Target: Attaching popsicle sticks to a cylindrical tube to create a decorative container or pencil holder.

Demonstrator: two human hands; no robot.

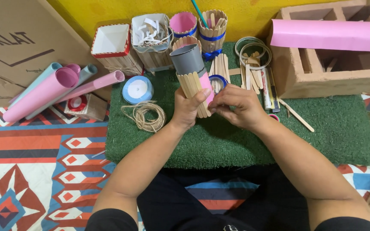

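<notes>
Left hand (188,107) wraps the tube (190,72) from its left side, fingers closed round the lower part, thumb across the front. Tube: grey inside, tilted with its open mouth up and away, wooden sticks (192,90) lining its outer wall, a pink strip showing on the right flank. Right hand (235,106) meets the tube from the right, fingertips pinched against the stick ends and pink strip at the lower edge; whether it grips a separate stick cannot be told. Both hands hold the tube above the green mat (322,124).

Just behind the right hand: blue tape roll (217,79), partly hidden. Beyond it, loose sticks lying flat (221,66) and two rings (253,52). Left of the grip on the mat: twine coil (147,115), then a white ribbon spool (137,89). Further back, along the yellow wall: a row of containers (153,36), some clad in sticks. Far left, off the mat: rolled paper (52,92), pink and pale blue, on a patterned cloth (31,171). Right of the grip: brick block (322,77) with a pink roll (330,35) on top.
</notes>
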